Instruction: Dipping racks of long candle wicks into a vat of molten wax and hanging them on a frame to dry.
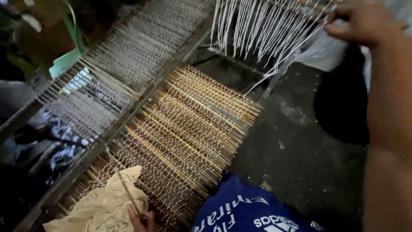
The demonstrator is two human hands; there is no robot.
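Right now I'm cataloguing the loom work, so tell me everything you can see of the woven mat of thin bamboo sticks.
The woven mat of thin bamboo sticks is tan and brown, its parallel slats bound by many rows of pale thread. It lies slanted across the wooden loom frame, stick ends jutting unevenly at its right edge. A crumpled cream cloth rests on its lower corner, where the left hand holds a thin stick against it.

Loom layout seen from above

The woven mat of sticks (193, 129) lies in the middle, running from lower left to upper right. A wooden beam (128, 116) lies along its left edge, with the stretched threads (124, 60) beyond it. A cloth (103, 206) rests on the mat's near end, the left hand (141, 219) just beside it holding a thin stick (126, 189). Loose strings (266, 30) hang behind the mat, the right hand (365, 21) touching them at upper right. The floor (300, 150) lies right of the mat.
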